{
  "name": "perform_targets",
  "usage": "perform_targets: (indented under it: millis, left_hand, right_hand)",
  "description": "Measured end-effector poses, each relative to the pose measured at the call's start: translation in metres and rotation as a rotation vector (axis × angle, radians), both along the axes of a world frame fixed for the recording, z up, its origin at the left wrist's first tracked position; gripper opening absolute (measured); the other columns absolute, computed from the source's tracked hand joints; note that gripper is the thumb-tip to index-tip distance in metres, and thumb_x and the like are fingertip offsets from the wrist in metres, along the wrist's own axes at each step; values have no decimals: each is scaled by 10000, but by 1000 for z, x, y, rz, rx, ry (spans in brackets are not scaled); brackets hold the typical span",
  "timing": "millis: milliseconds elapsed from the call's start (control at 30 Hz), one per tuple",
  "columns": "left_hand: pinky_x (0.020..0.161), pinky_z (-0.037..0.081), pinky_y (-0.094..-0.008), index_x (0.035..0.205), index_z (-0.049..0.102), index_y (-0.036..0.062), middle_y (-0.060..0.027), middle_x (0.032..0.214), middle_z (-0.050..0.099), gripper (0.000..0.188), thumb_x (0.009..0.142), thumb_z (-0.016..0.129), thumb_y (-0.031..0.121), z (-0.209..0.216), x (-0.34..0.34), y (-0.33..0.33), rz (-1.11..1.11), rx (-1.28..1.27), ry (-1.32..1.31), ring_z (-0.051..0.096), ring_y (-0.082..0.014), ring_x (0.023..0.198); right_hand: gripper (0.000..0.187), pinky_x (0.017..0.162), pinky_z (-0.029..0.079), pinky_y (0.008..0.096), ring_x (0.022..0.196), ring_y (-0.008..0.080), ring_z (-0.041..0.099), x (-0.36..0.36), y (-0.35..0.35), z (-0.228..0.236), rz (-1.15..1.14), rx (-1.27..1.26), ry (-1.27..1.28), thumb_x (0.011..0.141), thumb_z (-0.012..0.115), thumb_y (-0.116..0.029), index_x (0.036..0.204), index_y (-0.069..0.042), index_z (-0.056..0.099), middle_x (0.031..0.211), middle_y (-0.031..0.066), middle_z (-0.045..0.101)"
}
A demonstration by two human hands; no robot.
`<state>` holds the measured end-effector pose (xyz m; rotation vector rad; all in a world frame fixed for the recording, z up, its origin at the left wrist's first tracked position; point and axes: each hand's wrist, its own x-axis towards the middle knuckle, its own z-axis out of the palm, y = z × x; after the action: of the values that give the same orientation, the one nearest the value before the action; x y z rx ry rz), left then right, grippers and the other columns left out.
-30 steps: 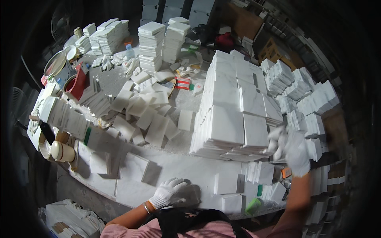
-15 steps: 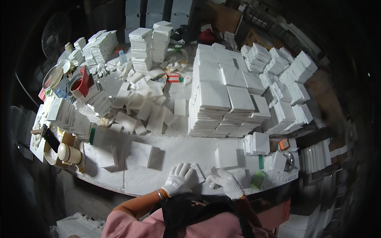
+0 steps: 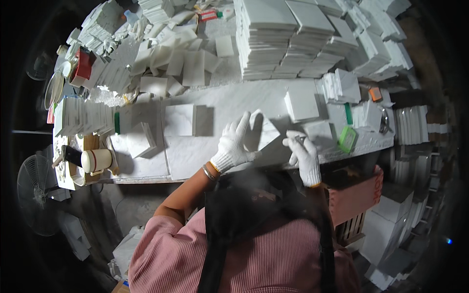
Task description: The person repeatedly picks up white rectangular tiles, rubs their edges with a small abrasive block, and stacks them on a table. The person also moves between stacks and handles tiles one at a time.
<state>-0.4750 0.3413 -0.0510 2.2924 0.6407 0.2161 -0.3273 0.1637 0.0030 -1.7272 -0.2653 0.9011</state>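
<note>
My left hand (image 3: 233,146), in a white knit glove, grips the left edge of a white marble tile (image 3: 266,133) that is tilted up off the worktop. Just to the right of that tile is my right hand (image 3: 306,160), gloved too, with its fingers curled together. A small greyish bit shows at its fingertips, too little to name. Another tile (image 3: 320,133) lies partly behind the right hand. Beyond it rests a short stack of tiles (image 3: 302,105). Left of my left hand sits a thicker tile stack (image 3: 180,120) with grey veining.
Tall tile stacks (image 3: 267,44) stand at the back right. Loose tile pieces (image 3: 193,68) are heaped at the back left. At the left are a hammer (image 3: 73,156) and a cream cup-like container (image 3: 95,161). A green block (image 3: 347,139) lies near the right front edge (image 3: 361,152).
The view has tipped downward. The tile by my left hand has been raised to a slant, and the hand has turned to grip its edge. My right hand's fingers have curled in.
</note>
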Motion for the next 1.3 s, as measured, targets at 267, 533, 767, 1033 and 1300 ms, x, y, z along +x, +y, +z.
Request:
perform_targets:
  millis: [267,533,767,1033,1300]
  left_hand:
    - [1033,413,-436,1485,265,0,-207,1421,426,1139,544,849,265,38,0,-4,-72,-2,-350,461,-378,1243]
    - [1100,343,-471,1507,151,-25,-236,1509,321,1244,573,898,315,36,-1,3,-81,-22,-517,391,-371,1335]
    - [887,510,-326,1402,377,-61,-187,1181,625,787,763,786,151,37,-11,4,204,-1400,-503,631,-221,1038]
    - [766,520,-263,1134,605,-27,-92,990,713,337,833,721,73,55,-15,10,159,-1377,-449,667,-140,884]
    - [632,550,-304,1121,576,-31,-109,922,700,383,812,739,126,58,-17,3,161,-1407,-473,672,-177,792]
  right_hand:
    - [458,416,353,186,472,36,478,2,23,0,-80,196,79,910,663,-293,1264,-12,590,681,-27,583]
    - [338,399,355,179,495,22,473,15,32,33,6,153,181,807,717,-84,1120,25,648,763,0,611]
    - [449,406,415,191,520,44,540,12,25,20,28,305,300,784,729,-65,1187,64,581,832,43,638]
    - [272,425,397,168,551,28,522,29,64,49,360,153,-95,813,761,-180,1023,-25,684,761,-5,643]
    - [275,403,337,174,464,39,500,48,83,55,187,279,-94,905,663,-294,1020,-43,661,801,69,711]
